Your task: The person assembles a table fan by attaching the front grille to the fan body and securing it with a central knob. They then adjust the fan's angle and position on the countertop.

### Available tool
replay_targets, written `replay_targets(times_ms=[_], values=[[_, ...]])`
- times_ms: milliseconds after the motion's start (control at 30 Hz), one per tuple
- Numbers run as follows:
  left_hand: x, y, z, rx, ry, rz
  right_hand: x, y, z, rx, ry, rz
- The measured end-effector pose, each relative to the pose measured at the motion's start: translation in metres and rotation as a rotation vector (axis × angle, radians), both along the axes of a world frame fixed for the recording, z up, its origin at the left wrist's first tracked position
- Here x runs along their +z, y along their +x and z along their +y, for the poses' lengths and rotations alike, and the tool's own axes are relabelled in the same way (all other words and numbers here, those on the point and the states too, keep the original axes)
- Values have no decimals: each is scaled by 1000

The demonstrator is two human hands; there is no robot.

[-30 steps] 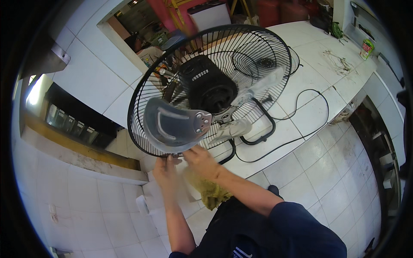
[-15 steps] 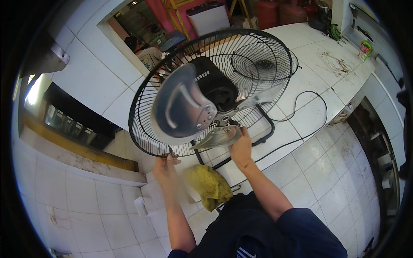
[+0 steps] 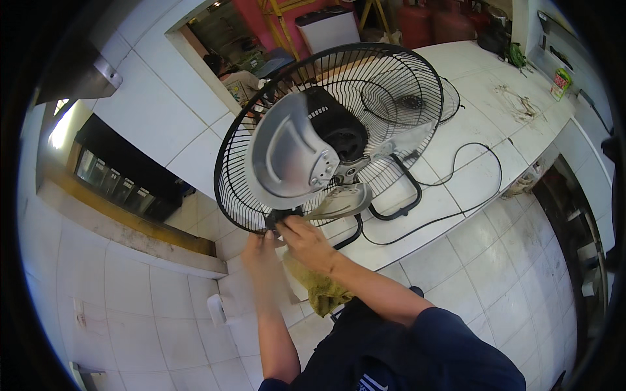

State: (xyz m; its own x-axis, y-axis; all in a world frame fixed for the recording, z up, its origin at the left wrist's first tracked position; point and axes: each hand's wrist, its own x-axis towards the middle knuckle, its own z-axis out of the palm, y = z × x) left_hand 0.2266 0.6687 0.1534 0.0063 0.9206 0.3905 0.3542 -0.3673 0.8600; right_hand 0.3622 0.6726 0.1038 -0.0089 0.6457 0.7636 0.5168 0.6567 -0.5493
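A large fan lies tilted back on the white tiled counter [image 3: 450, 195], its black wire guard [image 3: 225, 189] open toward me. Inside are silvery metal blades [image 3: 287, 146] around a black motor housing [image 3: 326, 117]. My left hand [image 3: 259, 247], partly blurred, pinches the near lower rim of the guard. Beside it, my right hand [image 3: 305, 242] closes on a small dark piece [image 3: 282, 216] at that same rim; its kind is unclear, and my fingers cover part of it. Below my right forearm hangs a yellow-green cloth [image 3: 323, 296], partly hidden.
Black tube legs [image 3: 404, 208] support the fan, and a black cord [image 3: 499, 169] loops right along the counter edge. A smaller round wire grille [image 3: 450, 98] shows behind the guard. Farther back are red gas cylinders [image 3: 417, 26] and a green pouch [image 3: 561, 83].
My right hand has left the lower blade and moved left to the guard rim, beside my left hand. A dark piece now shows there. The blades have turned slightly.
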Motion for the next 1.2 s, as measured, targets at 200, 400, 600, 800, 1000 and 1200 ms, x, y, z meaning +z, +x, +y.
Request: replay_targets(times_ms=[200,400,600,800,1000,1200], values=[[2,2,2,35,-8,5,-57,85,-4,-414,-268,-316],[-4,-3,12,40,-13,-61,-32,134,-28,-535,-382,58],[-29,-13,-18,108,-21,23,-22,116,-86,-355,-542,280],[-77,23,-91,-209,-572,-531,-14,58,-101,168,-590,42],[-67,-24,-41,49,-469,-667,-14,44,-88,193,-389,-22],[4,-41,57,-216,-143,-896,-46,35,-48,356,-1025,1372]])
